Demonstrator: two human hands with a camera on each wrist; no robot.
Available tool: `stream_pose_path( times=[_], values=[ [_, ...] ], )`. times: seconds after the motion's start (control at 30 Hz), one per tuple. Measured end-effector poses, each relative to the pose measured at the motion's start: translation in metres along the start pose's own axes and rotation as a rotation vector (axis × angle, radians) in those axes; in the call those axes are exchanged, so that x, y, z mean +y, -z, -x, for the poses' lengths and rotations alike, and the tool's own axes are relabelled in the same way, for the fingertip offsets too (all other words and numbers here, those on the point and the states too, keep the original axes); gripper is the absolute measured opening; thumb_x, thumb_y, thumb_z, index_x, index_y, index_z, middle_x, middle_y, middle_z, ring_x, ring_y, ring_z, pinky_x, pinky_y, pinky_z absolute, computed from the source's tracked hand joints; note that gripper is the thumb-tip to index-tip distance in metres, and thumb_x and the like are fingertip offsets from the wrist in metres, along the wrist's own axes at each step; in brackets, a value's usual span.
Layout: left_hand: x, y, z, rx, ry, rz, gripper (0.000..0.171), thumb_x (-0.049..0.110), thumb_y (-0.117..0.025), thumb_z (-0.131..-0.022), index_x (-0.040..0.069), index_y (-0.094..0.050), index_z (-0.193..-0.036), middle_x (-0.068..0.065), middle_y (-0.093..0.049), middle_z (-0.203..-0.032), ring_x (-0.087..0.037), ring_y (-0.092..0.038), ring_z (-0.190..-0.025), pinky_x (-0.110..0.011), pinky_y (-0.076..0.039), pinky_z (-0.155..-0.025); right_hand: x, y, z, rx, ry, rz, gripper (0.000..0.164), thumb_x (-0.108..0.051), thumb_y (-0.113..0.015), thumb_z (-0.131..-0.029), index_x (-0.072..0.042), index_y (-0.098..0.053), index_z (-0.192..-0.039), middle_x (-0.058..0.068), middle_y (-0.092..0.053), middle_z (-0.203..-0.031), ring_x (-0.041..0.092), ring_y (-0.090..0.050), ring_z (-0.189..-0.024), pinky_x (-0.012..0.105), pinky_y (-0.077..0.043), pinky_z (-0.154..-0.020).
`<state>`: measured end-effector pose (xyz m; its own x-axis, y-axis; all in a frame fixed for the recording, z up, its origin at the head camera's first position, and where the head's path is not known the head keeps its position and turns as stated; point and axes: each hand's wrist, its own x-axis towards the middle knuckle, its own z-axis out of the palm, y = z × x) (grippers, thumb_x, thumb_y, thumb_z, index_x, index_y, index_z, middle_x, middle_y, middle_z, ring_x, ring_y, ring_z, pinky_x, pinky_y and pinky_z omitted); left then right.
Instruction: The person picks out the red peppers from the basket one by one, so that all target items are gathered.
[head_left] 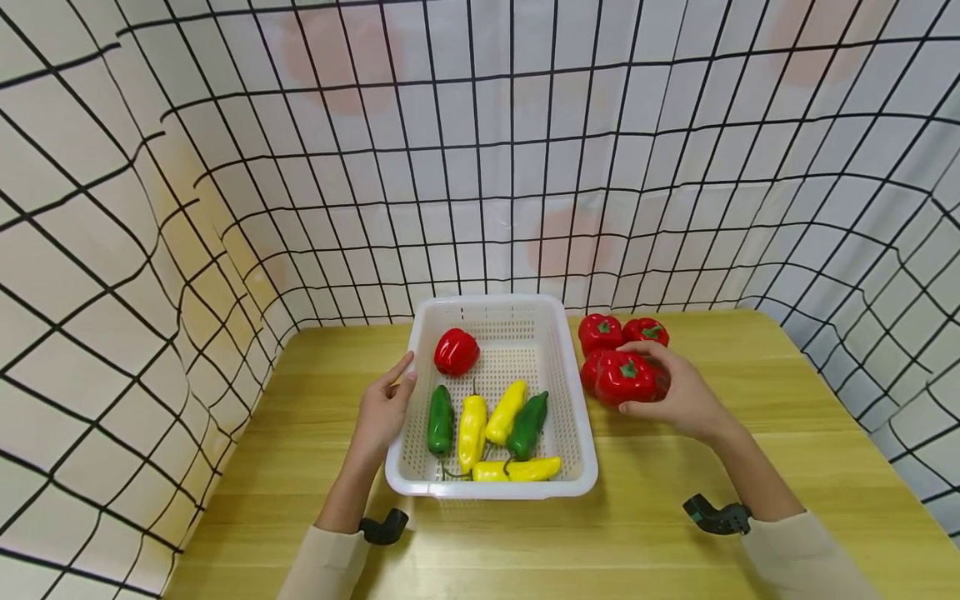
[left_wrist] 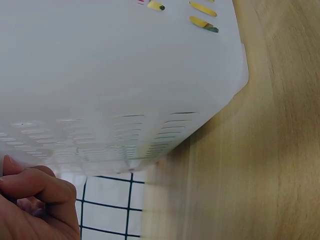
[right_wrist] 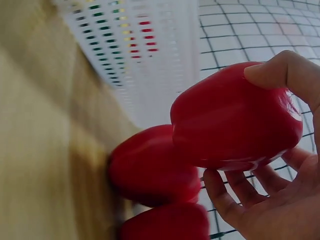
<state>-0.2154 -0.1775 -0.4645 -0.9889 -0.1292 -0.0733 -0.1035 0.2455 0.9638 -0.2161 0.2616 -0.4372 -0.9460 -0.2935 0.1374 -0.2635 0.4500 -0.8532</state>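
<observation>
A white perforated plastic basket stands on the table. Inside it lie a red bell pepper, two green peppers and three yellow peppers. My left hand grips the basket's left rim; in the left wrist view its fingers curl at the basket wall. To the right of the basket, my right hand holds a red bell pepper between thumb and fingers, raised over another red bell pepper that it partly hides in the head view.
Two more red bell peppers, one left and one right, sit behind my right hand near the table's back edge. A white cloth with a black grid encloses the wooden table at the back and both sides.
</observation>
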Motion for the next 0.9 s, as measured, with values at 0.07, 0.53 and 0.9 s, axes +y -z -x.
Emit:
stream_pose_path(
  times=[0.07, 0.53, 0.9],
  values=[
    [0.0, 0.0, 0.001, 0.001, 0.003, -0.006, 0.044, 0.037, -0.057, -0.107, 0.038, -0.053, -0.15, -0.021, -0.069, -0.13, -0.032, -0.073, -0.099, -0.042, -0.066, -0.074, 0.007, -0.003, 0.002, -0.008, -0.006, 0.004, 0.076, -0.015, -0.088, -0.081, -0.014, -0.048, -0.145, 0.02, -0.046, -0.149, 0.045, -0.05, -0.13, 0.055, -0.059, -0.096],
    [0.001, 0.0, 0.001, -0.006, 0.002, 0.003, 0.044, 0.037, -0.057, -0.107, 0.04, -0.052, -0.15, -0.022, -0.069, -0.128, -0.032, -0.074, -0.096, -0.042, -0.066, -0.072, 0.031, -0.016, 0.019, -0.019, -0.048, 0.025, 0.075, -0.025, -0.089, -0.081, -0.014, -0.047, -0.143, 0.016, -0.049, -0.145, 0.039, -0.057, -0.124, 0.02, -0.056, -0.09],
    [0.001, 0.001, 0.002, -0.009, 0.014, -0.001, 0.045, 0.038, -0.056, -0.107, 0.041, -0.051, -0.151, -0.021, -0.068, -0.131, -0.032, -0.074, -0.098, -0.042, -0.066, -0.072, 0.052, -0.031, 0.027, -0.032, -0.074, -0.038, 0.078, -0.025, -0.09, -0.081, -0.015, -0.049, -0.145, 0.017, -0.048, -0.148, 0.044, -0.059, -0.126, 0.031, -0.06, -0.096]
  ],
)
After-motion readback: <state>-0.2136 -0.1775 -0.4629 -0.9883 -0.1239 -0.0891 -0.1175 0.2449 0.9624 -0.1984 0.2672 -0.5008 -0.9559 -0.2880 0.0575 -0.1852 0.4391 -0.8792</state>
